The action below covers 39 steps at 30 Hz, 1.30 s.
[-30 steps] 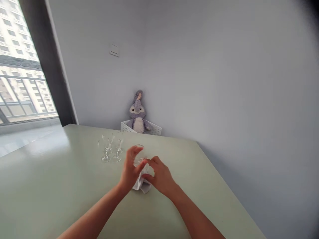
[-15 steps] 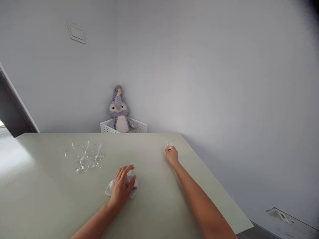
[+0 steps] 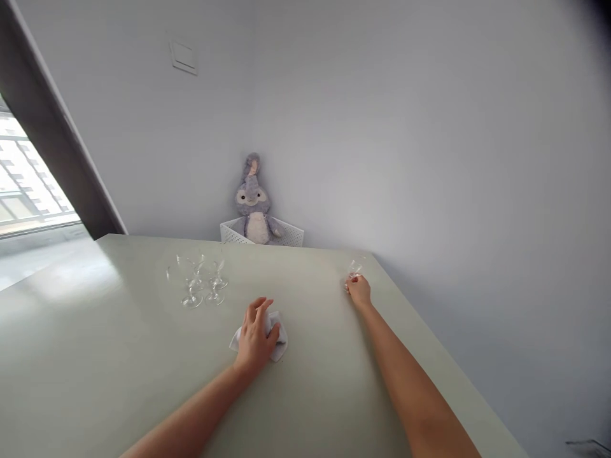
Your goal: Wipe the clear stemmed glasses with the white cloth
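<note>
Held glass: a clear stemmed glass [image 3: 355, 268] near the far right corner of the surface [image 3: 305, 394], apparently upright.
Right hand: this hand [image 3: 359, 291] grasps the glass low down; exact finger placement on stem or bowl is hidden.
Left hand: the other hand [image 3: 256, 337] lies loosely over a white cloth [image 3: 280, 346], fingers parted, not clenched.
Glass handling: probably light, stiff, slippery and fragile; the stem looks the best hold, the thin rim the worst.
Cloth handling: likely soft and limp, easily pinched at an edge.
Other glasses: several stemmed glasses [image 3: 195, 284] cluster beyond the left hand.
Writing: no brand or label is legible.
</note>
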Tool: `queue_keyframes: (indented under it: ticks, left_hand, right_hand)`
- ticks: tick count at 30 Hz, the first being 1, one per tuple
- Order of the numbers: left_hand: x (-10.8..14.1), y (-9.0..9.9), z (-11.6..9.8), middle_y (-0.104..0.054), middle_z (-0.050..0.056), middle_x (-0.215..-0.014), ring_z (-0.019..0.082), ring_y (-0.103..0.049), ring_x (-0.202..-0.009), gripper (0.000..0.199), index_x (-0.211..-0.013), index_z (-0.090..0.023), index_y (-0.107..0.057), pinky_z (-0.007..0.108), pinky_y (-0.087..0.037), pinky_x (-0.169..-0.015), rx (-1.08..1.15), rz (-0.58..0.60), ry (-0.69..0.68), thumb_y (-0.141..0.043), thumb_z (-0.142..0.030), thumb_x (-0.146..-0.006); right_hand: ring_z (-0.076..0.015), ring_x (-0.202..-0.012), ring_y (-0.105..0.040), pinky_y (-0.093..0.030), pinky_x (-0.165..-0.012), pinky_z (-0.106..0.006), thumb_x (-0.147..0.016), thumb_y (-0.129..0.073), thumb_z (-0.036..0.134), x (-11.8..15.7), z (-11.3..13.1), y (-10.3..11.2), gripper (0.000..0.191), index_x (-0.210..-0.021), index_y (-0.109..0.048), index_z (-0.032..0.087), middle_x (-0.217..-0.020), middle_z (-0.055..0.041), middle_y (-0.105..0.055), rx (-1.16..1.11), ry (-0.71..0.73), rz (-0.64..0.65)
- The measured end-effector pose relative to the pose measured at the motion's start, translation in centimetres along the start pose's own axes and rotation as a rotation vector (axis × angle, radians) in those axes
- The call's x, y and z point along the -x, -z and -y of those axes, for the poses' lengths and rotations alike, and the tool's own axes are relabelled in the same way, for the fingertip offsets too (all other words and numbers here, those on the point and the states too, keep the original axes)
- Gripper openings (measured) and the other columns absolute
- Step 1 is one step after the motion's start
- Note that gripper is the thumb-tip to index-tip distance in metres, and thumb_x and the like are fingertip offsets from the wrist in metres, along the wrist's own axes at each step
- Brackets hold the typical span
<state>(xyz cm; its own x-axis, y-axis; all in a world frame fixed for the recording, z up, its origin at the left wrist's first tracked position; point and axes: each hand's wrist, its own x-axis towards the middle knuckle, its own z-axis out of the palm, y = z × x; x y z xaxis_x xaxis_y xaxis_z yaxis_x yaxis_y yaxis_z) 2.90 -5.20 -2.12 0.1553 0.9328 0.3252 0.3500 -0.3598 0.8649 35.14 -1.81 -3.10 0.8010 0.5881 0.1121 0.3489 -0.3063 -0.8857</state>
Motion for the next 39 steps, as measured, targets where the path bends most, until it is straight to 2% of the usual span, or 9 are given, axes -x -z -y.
queue_keyframes:
  ticks: [6, 9, 11, 14, 18, 22, 26, 30, 39]
  left_hand:
    - [-0.6, -0.2, 0.9, -0.047, 0.004, -0.097, 0.020, -0.049, -0.089, 0.037, -0.107, -0.026, -0.051, 0.034, -0.039, -0.081, 0.052, -0.059, 0.132, -0.049, -0.022, -0.071]
    - [0.1, -0.8, 0.7, -0.049, 0.002, -0.087, 0.015, -0.050, -0.076, 0.037, -0.105, -0.023, -0.049, 0.027, -0.042, -0.071, 0.293, -0.034, 0.149, -0.049, -0.018, -0.069]
    - [0.9, -1.2, 0.2, -0.052, 0.001, -0.085, 0.013, -0.052, -0.071, 0.038, -0.108, -0.023, -0.047, 0.025, -0.044, -0.065, 0.445, 0.087, 0.147, -0.048, -0.018, -0.070]
    - [1.6, -1.4, -0.5, -0.056, 0.002, -0.083, 0.014, -0.054, -0.070, 0.031, -0.101, -0.022, -0.053, 0.025, -0.046, -0.062, 0.549, 0.290, 0.141, -0.047, -0.019, -0.072]
    - [-0.4, 0.3, 0.0, -0.057, 0.004, -0.093, 0.014, -0.055, -0.082, 0.017, -0.086, -0.020, -0.057, 0.026, -0.046, -0.075, 0.661, -0.135, 0.222, -0.050, -0.020, -0.071]
    - [-3.9, 3.7, 1.7, -0.056, 0.003, -0.094, 0.009, -0.059, -0.070, 0.036, -0.113, -0.028, -0.036, 0.026, -0.048, -0.074, 1.142, -0.541, 0.575, -0.048, -0.025, -0.078]
    - [-5.8, 6.1, 3.0, -0.055, 0.010, -0.101, 0.014, -0.063, -0.079, 0.045, -0.125, -0.028, -0.016, 0.032, -0.052, -0.070, 1.300, -0.503, 0.669, -0.037, -0.033, -0.085]
    - [-6.4, 6.5, 3.6, -0.053, 0.013, -0.107, 0.019, -0.062, -0.091, 0.041, -0.122, -0.029, -0.022, 0.035, -0.052, -0.072, 1.391, -0.408, 0.628, -0.035, -0.043, -0.086]
    - [-7.0, 6.3, 4.8, -0.054, 0.014, -0.109, 0.022, -0.056, -0.103, 0.022, -0.084, -0.018, -0.044, 0.035, -0.051, -0.080, 1.563, -0.345, 0.557, -0.046, -0.039, -0.082]
  right_hand:
    - [-0.0132, -0.056, -0.053, -0.040, -0.050, -0.024, -0.075, -0.043, 0.032, 7.6, 1.4, 0.5, 0.033, -0.102, -0.051, 0.014, -0.074, -0.0038, -0.059, -0.124, 0.007, 0.008]
    - [-0.0102, -0.037, -0.046, -0.032, -0.034, -0.022, -0.075, -0.045, 0.049, 14.4, 2.7, -1.7, 0.036, -0.079, -0.058, 0.015, -0.059, -0.0015, -0.058, -0.190, 0.043, 0.328]
    - [-0.0090, -0.031, -0.043, -0.024, -0.028, -0.020, -0.073, -0.047, 0.056, 18.3, 3.6, -3.3, 0.043, -0.080, -0.057, 0.016, -0.058, -0.0005, -0.058, -0.275, 0.008, 0.722]
    - [-0.0083, -0.030, -0.038, -0.022, -0.028, -0.019, -0.069, -0.051, 0.059, 21.2, 4.3, -5.0, 0.043, -0.072, -0.053, 0.016, -0.043, 0.0052, -0.046, -0.401, -0.074, 0.810]
    - [-0.0100, -0.040, -0.042, -0.028, -0.034, -0.021, -0.066, -0.059, 0.053, 20.6, 3.9, -5.2, 0.036, -0.066, -0.053, 0.018, -0.046, 0.0049, -0.046, -0.548, -0.127, 0.618]
    - [-0.0128, -0.052, -0.046, -0.035, -0.045, -0.024, -0.065, -0.062, 0.046, 18.4, 2.7, -3.5, 0.029, -0.069, -0.059, 0.017, -0.056, 0.0018, -0.053, -0.580, -0.082, 0.479]
    - [-0.0138, -0.055, -0.045, -0.037, -0.053, -0.027, -0.064, -0.063, 0.038, 16.8, 2.8, -1.8, 0.020, -0.062, -0.061, 0.018, -0.056, 0.0016, -0.053, -0.596, 0.010, 0.394]
    - [-0.0175, -0.076, -0.053, -0.041, -0.065, -0.028, -0.067, -0.061, 0.030, 16.2, 3.7, -0.9, 0.020, -0.081, -0.066, 0.018, -0.084, -0.0038, -0.064, -0.729, 0.091, 0.472]
    - [-0.0139, -0.069, -0.061, -0.049, -0.060, -0.028, -0.060, -0.063, 0.013, 14.7, 3.8, -0.9, 0.024, -0.082, -0.060, 0.022, -0.074, 0.0041, -0.066, -1.266, -0.416, 0.497]
